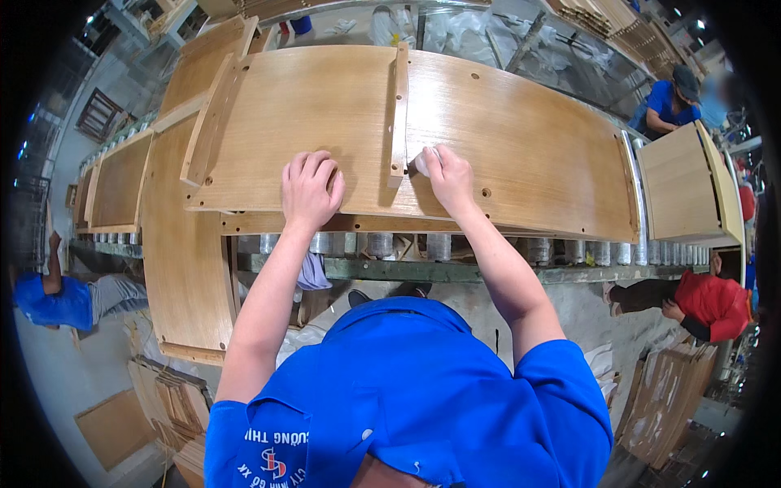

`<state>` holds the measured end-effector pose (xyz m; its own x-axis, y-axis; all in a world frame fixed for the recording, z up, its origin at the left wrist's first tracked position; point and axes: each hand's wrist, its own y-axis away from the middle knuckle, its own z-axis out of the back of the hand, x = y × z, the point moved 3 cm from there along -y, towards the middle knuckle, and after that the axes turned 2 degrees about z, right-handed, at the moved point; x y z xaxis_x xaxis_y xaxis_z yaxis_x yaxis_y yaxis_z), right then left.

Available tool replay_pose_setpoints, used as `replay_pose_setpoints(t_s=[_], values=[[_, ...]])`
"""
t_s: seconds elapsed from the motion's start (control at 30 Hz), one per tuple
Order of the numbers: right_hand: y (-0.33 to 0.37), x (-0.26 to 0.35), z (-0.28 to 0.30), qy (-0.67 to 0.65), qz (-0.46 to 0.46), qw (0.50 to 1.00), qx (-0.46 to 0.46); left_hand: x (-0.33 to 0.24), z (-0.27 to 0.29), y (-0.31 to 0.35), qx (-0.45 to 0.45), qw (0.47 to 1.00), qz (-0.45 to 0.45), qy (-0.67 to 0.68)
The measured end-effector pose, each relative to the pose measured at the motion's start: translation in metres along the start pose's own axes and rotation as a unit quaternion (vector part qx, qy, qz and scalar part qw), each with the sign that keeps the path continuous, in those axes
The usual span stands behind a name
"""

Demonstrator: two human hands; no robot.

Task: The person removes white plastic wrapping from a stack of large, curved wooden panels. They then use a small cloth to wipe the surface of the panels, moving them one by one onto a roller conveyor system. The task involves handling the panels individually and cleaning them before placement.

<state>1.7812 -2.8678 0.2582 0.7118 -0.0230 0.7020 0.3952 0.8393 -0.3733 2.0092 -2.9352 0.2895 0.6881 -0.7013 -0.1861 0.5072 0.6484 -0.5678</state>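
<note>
A long varnished wooden panel (317,98) lies in front of me, with drilled holes near its edges. A narrow wooden divider (399,114) crosses it near the middle, and a raised wooden strip (213,122) runs along its left end. My left hand (311,189) rests on the panel's near edge, its fingers bent and apart, holding nothing. Just right of the divider's near end, my right hand (449,179) grips a small white wad of cloth (422,162) against the surface. Part of the wad is hidden by the fingers.
Beneath the panel runs a roller conveyor (439,246). Another wooden assembly (185,268) juts toward me at the left. A pale cabinet (679,187) stands at the right, with a person in blue (663,106) beside it. Other people are at far left (57,297) and in red at right (712,301).
</note>
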Motion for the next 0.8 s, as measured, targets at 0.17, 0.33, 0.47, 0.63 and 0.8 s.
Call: replay_pose_setpoints(t_s=[0.17,0.33,0.47,0.63,0.8], values=[[0.012,0.000,0.008,0.012,0.008,1.000,0.015,-0.003,-0.003,-0.001,0.003,1.000,0.006,0.011],[0.010,0.000,0.010,0.015,0.022,0.999,0.022,-0.004,-0.005,-0.001,-0.001,1.000,0.006,0.005],[0.017,-0.002,0.010,-0.023,0.033,0.998,0.048,-0.004,-0.006,0.001,0.002,1.000,0.011,0.001],[0.032,0.010,0.006,-0.006,0.131,0.986,0.107,0.006,-0.003,0.004,0.025,0.999,0.008,0.033],[0.036,0.002,0.025,-0.503,-0.340,0.786,0.114,0.031,0.027,0.016,0.167,0.976,-0.136,0.043]])
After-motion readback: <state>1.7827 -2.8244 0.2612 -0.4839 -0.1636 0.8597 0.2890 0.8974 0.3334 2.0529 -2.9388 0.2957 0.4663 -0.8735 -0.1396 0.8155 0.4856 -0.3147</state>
